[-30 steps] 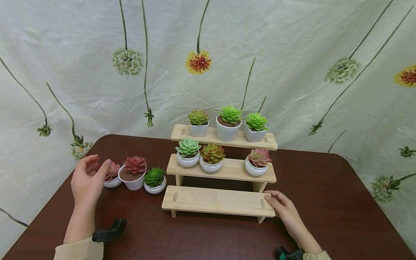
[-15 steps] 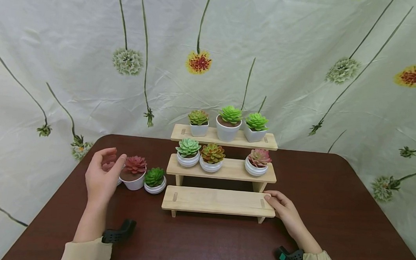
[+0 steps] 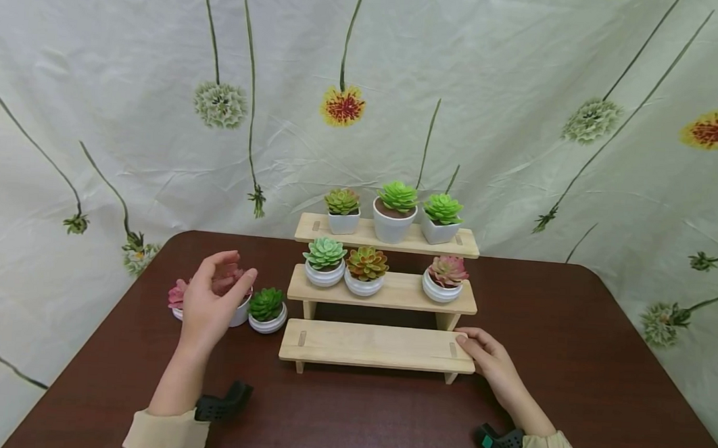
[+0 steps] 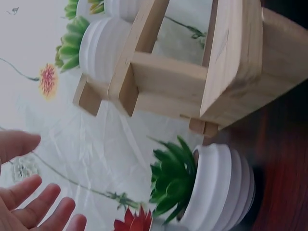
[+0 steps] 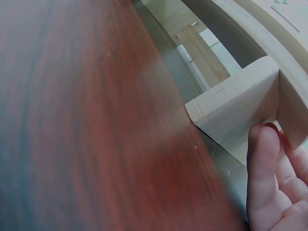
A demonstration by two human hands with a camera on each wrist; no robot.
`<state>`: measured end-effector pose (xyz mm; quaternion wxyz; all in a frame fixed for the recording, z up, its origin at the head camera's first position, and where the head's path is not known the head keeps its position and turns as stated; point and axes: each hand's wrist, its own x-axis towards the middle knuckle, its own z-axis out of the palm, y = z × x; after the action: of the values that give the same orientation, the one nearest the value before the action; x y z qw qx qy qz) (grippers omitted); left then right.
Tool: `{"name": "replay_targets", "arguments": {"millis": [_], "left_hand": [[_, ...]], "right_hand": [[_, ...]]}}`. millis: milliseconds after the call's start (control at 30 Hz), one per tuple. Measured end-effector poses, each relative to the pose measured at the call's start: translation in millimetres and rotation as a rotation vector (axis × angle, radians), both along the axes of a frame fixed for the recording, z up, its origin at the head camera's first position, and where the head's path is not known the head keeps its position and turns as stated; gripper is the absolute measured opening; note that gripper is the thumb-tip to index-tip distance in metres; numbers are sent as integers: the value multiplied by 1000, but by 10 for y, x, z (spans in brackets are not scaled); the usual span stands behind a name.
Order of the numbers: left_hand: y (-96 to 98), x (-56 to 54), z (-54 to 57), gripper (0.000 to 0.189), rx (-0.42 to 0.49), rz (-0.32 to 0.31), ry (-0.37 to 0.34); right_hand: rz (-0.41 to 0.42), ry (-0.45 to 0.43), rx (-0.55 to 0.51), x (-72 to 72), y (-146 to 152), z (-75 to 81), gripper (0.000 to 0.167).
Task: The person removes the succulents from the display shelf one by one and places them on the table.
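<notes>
Currently my left hand (image 3: 209, 314), fingers loosely spread, blocks much of the red potted succulent (image 3: 241, 314) on the counter (image 3: 336, 419), between the pink succulent (image 3: 177, 295) and green succulent (image 3: 266, 306). My right hand (image 3: 493, 364) pinches the wooden stand (image 3: 377, 345) at its lowest tier's right end.

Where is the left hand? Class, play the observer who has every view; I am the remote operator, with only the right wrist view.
Observer: In the head view, the left hand partly hides a potted red succulent on the table.
Operator: Is it holding that plant?
Observer: No; the left wrist view shows nothing in its grasp.
Operator: What stands on the middle shelf?
Observer: Three plants: a pale green succulent, an orange-brown succulent and a pink succulent.
</notes>
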<state>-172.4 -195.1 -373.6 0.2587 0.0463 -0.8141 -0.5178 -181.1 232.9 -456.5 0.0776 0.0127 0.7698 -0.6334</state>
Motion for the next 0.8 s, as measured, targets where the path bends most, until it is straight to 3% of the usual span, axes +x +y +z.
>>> {"name": "replay_targets", "arguments": {"millis": [367, 800], "left_hand": [[211, -29, -2, 61, -52, -222, 28], [410, -94, -39, 71, -77, -306, 26]], "right_hand": [[-3, 0, 1, -4, -1, -4, 42], [-4, -2, -2, 0, 0, -5, 41]]}}
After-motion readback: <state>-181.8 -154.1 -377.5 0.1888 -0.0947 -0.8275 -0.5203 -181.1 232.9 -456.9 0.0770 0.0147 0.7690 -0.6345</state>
